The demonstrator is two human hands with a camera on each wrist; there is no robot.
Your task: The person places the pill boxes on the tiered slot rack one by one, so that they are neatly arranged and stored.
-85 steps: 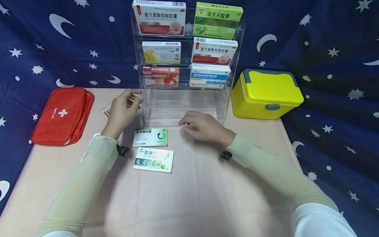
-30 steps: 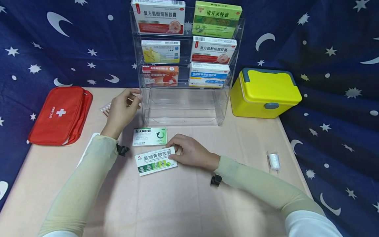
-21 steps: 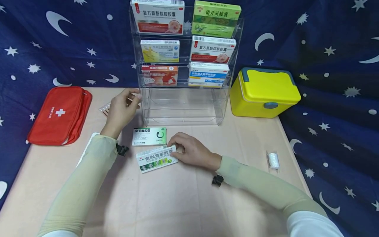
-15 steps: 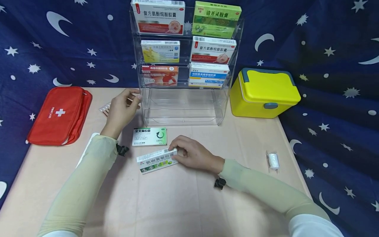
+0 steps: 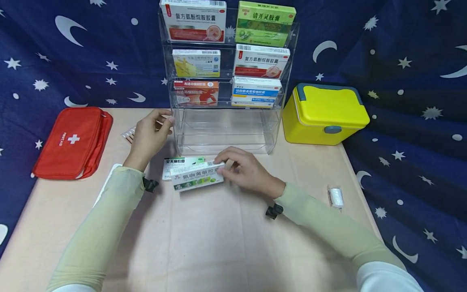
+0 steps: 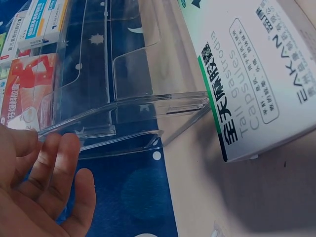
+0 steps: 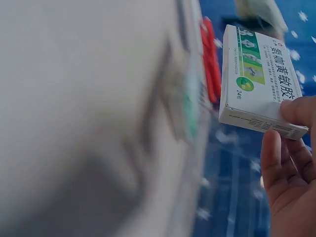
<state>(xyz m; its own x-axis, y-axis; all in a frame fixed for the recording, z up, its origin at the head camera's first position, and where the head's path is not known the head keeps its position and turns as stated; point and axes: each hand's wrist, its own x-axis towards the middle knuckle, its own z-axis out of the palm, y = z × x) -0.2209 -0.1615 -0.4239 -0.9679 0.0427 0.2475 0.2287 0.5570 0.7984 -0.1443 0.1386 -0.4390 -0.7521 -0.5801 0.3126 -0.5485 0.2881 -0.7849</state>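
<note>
right hand [image 5: 248, 172] fingers pinch medicine box [image 5: 197, 177] | long axis left-right, printed face toward camera

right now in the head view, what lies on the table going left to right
red first aid pouch → left hand → white medicine box held up in the right hand → yellow storage box → small gauze roll

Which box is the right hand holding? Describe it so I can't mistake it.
Find the clear rack at the table's back edge. Just before its bare bottom shelf, the right hand pinches a white box, green-striped, raised and tilted, unlike the flat box behind.
</note>
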